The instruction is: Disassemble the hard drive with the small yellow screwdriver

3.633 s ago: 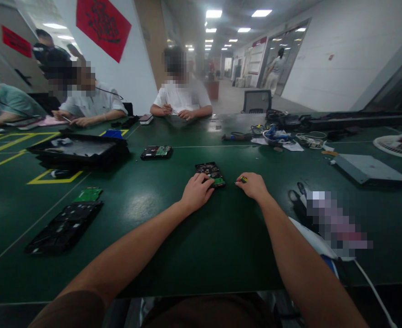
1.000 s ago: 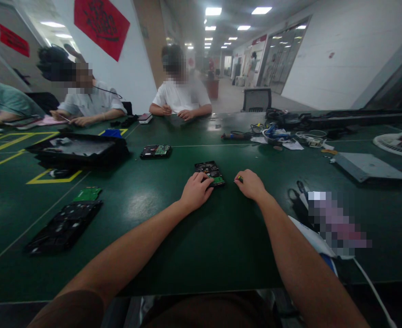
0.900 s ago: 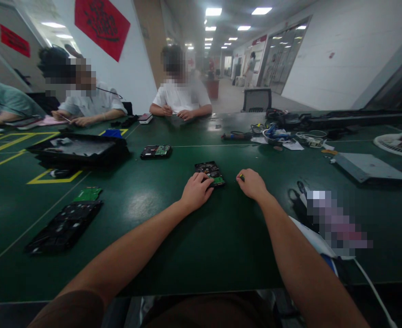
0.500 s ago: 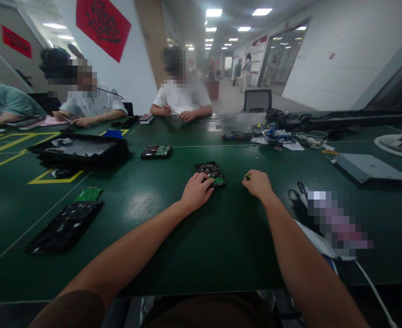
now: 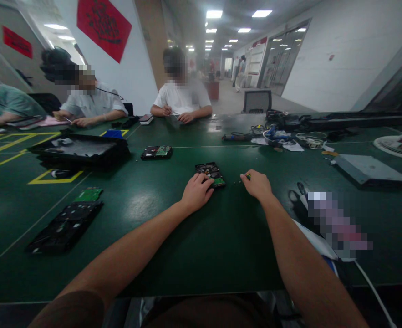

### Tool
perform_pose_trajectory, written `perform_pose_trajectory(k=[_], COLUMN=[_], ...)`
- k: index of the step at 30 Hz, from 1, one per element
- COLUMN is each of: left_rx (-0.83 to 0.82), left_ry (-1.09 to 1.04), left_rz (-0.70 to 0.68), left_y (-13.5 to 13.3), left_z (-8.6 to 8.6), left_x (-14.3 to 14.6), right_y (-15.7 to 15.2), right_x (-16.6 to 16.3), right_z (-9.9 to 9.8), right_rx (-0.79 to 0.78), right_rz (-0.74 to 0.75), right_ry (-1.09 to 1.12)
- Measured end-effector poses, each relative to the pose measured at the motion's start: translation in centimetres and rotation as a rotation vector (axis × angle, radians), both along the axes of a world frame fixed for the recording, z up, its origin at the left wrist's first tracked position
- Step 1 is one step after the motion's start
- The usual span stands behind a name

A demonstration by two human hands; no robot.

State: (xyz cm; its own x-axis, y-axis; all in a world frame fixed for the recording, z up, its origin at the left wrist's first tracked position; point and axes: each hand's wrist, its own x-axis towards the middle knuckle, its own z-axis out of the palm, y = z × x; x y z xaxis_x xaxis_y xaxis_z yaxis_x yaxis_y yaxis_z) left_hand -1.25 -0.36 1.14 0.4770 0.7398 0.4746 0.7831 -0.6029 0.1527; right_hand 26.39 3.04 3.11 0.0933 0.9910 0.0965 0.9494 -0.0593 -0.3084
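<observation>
Left grip [image 5: 196, 191] on near-left side of hard drive [image 5: 211, 169], green board [image 5: 218, 182] showing. Right grip [image 5: 258, 184] pinched on small yellow-and-green piece [image 5: 249, 176]; tiny bits [image 5: 240, 181] on counter [image 5: 194, 255] just beside. Second drive [image 5: 156, 152] farther off, left.

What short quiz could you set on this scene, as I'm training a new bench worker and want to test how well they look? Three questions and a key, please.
1. Where are the fingers of the left hand?
A) On the grey metal box
B) On the black device with a green board
C) On the mesh-backed chair

2. True or false: the right hand is touching that same device.

3. Fill in the blank: seen by the person at work, the grey metal box lies to the ____ of both hands.

Key:
1. B.
2. False; it is apart from the device, holding a small yellow-and-green item.
3. Right.
</observation>
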Motion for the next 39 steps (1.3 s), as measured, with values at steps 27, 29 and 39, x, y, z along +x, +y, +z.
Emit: perform_pose_trajectory(k=[27,29,39], left_rx=[-0.029,-0.032,0.012], left_ry=[-0.014,-0.013,-0.182], left_rz=[0.006,0.011,0.075], left_y=[0.0,0.0,-0.4], left_z=[0.1,0.0,0.3], left_x=[0.0,0.0,-1.0], right_y=[0.0,-0.1,-0.4], right_x=[-0.3,-0.7,-0.7], right_z=[-0.2,-0.3,-0.3], right_rx=[-0.026,-0.034,-0.004], right_rz=[0.045,0.075,0.080], right_ry=[-0.013,-0.024,-0.041])
